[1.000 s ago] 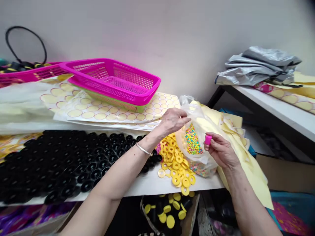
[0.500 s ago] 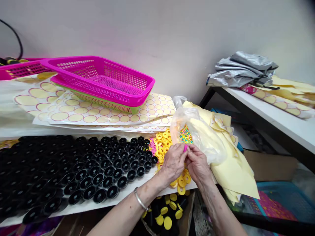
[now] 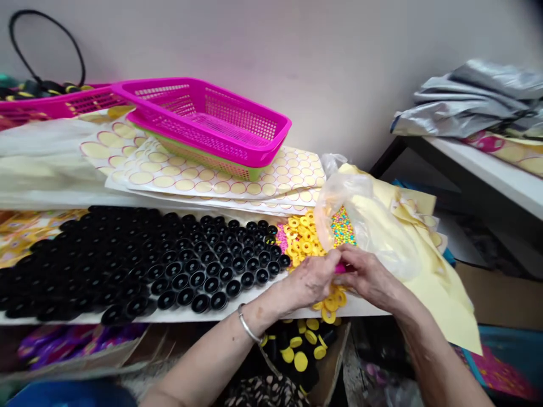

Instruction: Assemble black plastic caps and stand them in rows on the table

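My left hand [image 3: 311,280], with a silver bangle on its wrist, meets my right hand [image 3: 367,276] over the front of the table. Both are closed, fingertips together on a small bright pink piece [image 3: 340,268]; most of it is hidden by the fingers. Just beyond them, a clear plastic bag [image 3: 377,226] holds many tiny coloured beads [image 3: 343,227]. Yellow rings [image 3: 304,240] lie heaped beside and under my hands. Left of these stand rows of black round cups [image 3: 197,280], with small pink bits [image 3: 281,238] between cups and rings.
Pink and green baskets [image 3: 237,150] sit stacked on sticker sheets [image 3: 182,183] at the back. Cream paper [image 3: 453,316] hangs over the table's right end. Below the front edge, an open box [image 3: 335,367] contains yellow-capped black pieces. Silver bags [image 3: 462,107] lie on a shelf at right.
The view has shifted, so the table's things appear farther right and slightly higher. My hands stay together on the pink piece, the right one now turned more sideways.
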The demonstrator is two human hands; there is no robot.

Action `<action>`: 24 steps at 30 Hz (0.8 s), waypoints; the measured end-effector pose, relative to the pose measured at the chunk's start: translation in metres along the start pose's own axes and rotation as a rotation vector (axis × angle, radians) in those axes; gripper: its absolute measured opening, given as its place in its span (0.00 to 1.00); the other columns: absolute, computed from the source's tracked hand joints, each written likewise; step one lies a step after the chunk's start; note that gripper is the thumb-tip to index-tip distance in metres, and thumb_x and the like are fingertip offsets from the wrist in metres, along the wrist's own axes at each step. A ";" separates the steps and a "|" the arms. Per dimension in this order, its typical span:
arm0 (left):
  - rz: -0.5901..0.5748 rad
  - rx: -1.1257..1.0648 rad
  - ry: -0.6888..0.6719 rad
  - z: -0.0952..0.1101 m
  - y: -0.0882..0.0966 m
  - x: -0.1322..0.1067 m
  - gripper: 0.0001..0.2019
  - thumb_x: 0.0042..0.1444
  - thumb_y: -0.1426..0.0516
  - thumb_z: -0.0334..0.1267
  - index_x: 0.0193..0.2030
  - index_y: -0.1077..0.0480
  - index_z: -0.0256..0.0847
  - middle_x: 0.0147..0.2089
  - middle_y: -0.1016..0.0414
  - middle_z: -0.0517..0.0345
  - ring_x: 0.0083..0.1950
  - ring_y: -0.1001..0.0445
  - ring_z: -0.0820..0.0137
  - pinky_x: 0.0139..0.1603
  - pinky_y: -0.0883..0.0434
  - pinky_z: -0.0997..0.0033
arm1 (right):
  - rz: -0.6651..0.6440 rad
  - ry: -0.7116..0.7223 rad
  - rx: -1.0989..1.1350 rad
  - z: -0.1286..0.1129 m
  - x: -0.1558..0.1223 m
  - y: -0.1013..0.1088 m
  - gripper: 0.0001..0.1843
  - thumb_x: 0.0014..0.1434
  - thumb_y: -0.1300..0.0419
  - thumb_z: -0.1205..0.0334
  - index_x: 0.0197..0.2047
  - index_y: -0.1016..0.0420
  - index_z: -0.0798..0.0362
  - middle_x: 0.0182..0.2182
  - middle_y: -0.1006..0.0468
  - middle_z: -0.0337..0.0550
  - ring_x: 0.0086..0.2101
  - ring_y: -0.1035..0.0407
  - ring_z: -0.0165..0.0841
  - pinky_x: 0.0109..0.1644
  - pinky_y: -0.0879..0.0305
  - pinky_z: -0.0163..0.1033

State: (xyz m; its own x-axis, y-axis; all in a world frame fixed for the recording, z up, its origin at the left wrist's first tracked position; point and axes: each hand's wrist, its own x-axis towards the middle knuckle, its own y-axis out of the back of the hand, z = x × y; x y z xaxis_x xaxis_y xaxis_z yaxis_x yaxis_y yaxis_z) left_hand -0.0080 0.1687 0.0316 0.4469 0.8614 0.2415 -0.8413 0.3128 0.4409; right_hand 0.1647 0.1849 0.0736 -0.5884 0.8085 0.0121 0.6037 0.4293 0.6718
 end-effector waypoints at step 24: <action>0.286 0.559 -0.158 -0.050 -0.019 -0.112 0.10 0.55 0.52 0.23 0.35 0.34 0.39 0.29 0.31 0.56 0.31 0.30 0.70 0.33 0.30 0.73 | -0.047 -0.508 -0.993 0.052 0.060 0.018 0.12 0.60 0.50 0.67 0.39 0.25 0.56 0.41 0.26 0.52 0.40 0.29 0.39 0.35 0.41 0.36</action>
State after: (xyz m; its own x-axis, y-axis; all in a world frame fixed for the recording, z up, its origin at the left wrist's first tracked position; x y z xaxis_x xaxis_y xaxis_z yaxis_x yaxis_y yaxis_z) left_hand -0.0575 0.0867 -0.0473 0.3038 0.7969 0.5221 -0.6675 -0.2130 0.7135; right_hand 0.1687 0.2622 0.0478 -0.1742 0.9680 -0.1805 -0.2447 0.1350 0.9602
